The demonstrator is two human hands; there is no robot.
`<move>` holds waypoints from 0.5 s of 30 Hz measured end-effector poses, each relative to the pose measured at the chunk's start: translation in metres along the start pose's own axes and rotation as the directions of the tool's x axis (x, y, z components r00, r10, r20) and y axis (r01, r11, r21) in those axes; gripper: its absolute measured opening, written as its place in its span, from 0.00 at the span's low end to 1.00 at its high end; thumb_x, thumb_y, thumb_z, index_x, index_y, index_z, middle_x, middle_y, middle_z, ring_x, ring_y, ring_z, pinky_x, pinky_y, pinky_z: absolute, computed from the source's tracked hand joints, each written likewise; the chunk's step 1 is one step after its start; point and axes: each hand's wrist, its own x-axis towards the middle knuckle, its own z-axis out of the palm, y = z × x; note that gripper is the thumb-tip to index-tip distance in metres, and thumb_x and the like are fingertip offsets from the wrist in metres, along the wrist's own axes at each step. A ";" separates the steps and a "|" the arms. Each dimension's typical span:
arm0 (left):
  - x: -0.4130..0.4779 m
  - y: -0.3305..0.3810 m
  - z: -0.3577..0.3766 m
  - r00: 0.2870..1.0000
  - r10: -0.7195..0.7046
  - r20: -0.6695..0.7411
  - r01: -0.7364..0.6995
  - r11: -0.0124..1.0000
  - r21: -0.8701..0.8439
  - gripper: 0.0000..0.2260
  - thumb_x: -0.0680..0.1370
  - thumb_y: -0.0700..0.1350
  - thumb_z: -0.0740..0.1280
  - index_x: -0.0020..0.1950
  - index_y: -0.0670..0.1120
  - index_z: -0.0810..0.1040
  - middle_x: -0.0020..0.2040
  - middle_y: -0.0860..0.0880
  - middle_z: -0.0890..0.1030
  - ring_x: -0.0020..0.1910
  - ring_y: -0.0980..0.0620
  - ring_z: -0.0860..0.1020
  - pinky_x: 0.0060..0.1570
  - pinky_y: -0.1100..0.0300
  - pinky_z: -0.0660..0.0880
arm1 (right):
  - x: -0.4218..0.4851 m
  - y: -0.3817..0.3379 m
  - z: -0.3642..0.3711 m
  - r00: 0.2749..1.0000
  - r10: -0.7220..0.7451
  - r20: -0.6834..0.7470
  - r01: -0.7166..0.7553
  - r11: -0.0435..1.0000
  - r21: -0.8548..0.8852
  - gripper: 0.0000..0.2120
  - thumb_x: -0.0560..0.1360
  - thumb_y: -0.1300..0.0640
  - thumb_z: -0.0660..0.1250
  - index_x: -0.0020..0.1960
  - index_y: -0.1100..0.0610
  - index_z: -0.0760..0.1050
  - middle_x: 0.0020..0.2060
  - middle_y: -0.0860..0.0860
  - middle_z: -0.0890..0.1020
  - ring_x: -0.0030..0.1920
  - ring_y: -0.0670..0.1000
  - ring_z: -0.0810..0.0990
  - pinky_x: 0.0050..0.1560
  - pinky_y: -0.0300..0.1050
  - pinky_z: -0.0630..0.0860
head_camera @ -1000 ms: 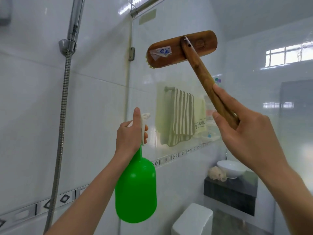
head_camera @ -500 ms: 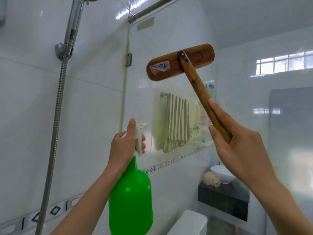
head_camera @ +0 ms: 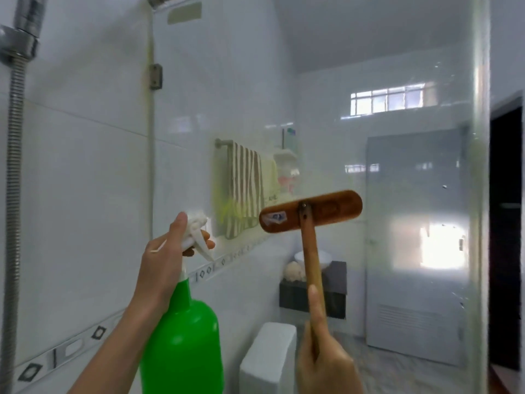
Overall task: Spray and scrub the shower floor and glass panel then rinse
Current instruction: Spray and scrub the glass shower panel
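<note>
Centre-left: left hand (head_camera: 167, 260) raised, fingers wrapped round white trigger head of green spray bottle (head_camera: 184, 345), thumb up along its back; bottle body hangs below hand. Low right: right hand (head_camera: 326, 362) clenched on lower end of wooden brush (head_camera: 311, 211) handle, index finger straight along shaft; brush head above hand, at glass panel (head_camera: 480, 194), contact unclear. Beyond glass: striped towel (head_camera: 245, 191), toilet tank (head_camera: 268, 356), grey door (head_camera: 412, 251). Far left: white tiled wall (head_camera: 85, 166), shower hose (head_camera: 12, 194).

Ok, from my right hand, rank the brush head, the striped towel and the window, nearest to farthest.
From the right hand:
1. Brush head, straight above it.
2. Striped towel, hanging farther off, up and left.
3. Window, high up, at the room's far end.
</note>
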 end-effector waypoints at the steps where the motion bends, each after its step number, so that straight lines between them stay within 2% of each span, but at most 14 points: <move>1: -0.002 0.001 0.000 1.000 -0.007 0.002 0.007 1.000 -0.013 0.23 0.80 0.62 0.59 0.40 0.52 0.87 0.40 0.50 0.87 0.43 0.48 0.79 0.55 0.48 0.73 | 0.006 -0.009 0.002 0.999 0.039 -0.018 -0.038 0.999 0.038 0.31 0.79 0.53 0.62 0.76 0.40 0.50 0.24 0.42 0.74 0.20 0.39 0.68 0.27 0.30 0.73; 2: -0.005 0.002 -0.001 1.000 -0.020 0.010 0.020 0.999 -0.028 0.22 0.80 0.61 0.59 0.42 0.50 0.86 0.40 0.49 0.87 0.36 0.51 0.78 0.46 0.52 0.75 | 0.022 -0.021 0.003 0.995 0.089 -0.050 -0.085 0.994 0.067 0.30 0.81 0.52 0.59 0.76 0.38 0.48 0.26 0.43 0.75 0.23 0.41 0.71 0.29 0.32 0.75; 3: -0.008 0.004 -0.001 0.999 -0.029 0.023 0.030 0.998 -0.051 0.22 0.81 0.61 0.59 0.45 0.48 0.86 0.41 0.48 0.87 0.30 0.52 0.77 0.38 0.56 0.75 | 0.042 -0.028 0.005 0.991 0.125 -0.054 -0.124 0.992 0.023 0.30 0.81 0.51 0.57 0.76 0.36 0.45 0.29 0.45 0.76 0.26 0.42 0.74 0.30 0.34 0.76; 5: -0.013 0.007 -0.002 0.998 -0.023 0.056 0.028 0.996 -0.088 0.22 0.81 0.59 0.59 0.47 0.45 0.85 0.41 0.47 0.87 0.22 0.53 0.73 0.27 0.61 0.72 | 0.080 -0.035 0.000 0.991 0.136 -0.014 -0.136 0.990 -0.036 0.30 0.82 0.51 0.55 0.74 0.35 0.41 0.30 0.48 0.74 0.28 0.45 0.73 0.29 0.37 0.75; 7: -0.019 0.011 -0.001 0.997 -0.009 0.081 0.017 0.996 -0.087 0.20 0.81 0.59 0.59 0.48 0.47 0.85 0.43 0.48 0.87 0.19 0.53 0.69 0.23 0.63 0.69 | 0.082 -0.040 -0.014 0.984 0.170 -0.043 -0.172 0.984 -0.052 0.30 0.82 0.52 0.56 0.73 0.35 0.40 0.28 0.46 0.71 0.27 0.45 0.72 0.28 0.36 0.74; 11: -0.030 0.023 0.005 0.992 0.018 0.125 -0.003 0.993 -0.116 0.18 0.81 0.58 0.59 0.50 0.50 0.85 0.44 0.50 0.87 0.18 0.55 0.66 0.21 0.65 0.68 | -0.001 -0.031 -0.033 0.946 0.324 -0.022 -0.325 0.942 -0.082 0.33 0.81 0.53 0.60 0.73 0.31 0.43 0.24 0.43 0.70 0.24 0.44 0.72 0.28 0.34 0.75; 13: -0.034 0.029 0.011 0.988 0.028 0.152 -0.006 0.990 -0.140 0.18 0.82 0.57 0.59 0.50 0.50 0.85 0.44 0.51 0.87 0.18 0.55 0.66 0.21 0.66 0.67 | 0.016 -0.028 -0.040 0.947 0.306 -0.095 -0.312 0.948 -0.057 0.31 0.81 0.53 0.58 0.75 0.34 0.45 0.25 0.44 0.71 0.25 0.44 0.72 0.27 0.34 0.73; 15: -0.037 0.032 0.018 0.984 0.028 0.178 -0.002 0.989 -0.147 0.18 0.82 0.58 0.59 0.51 0.49 0.85 0.45 0.50 0.87 0.19 0.54 0.65 0.21 0.65 0.67 | 0.067 -0.025 -0.056 0.951 0.276 -0.141 -0.285 0.957 -0.049 0.30 0.82 0.54 0.56 0.77 0.38 0.46 0.27 0.48 0.72 0.28 0.47 0.74 0.30 0.40 0.77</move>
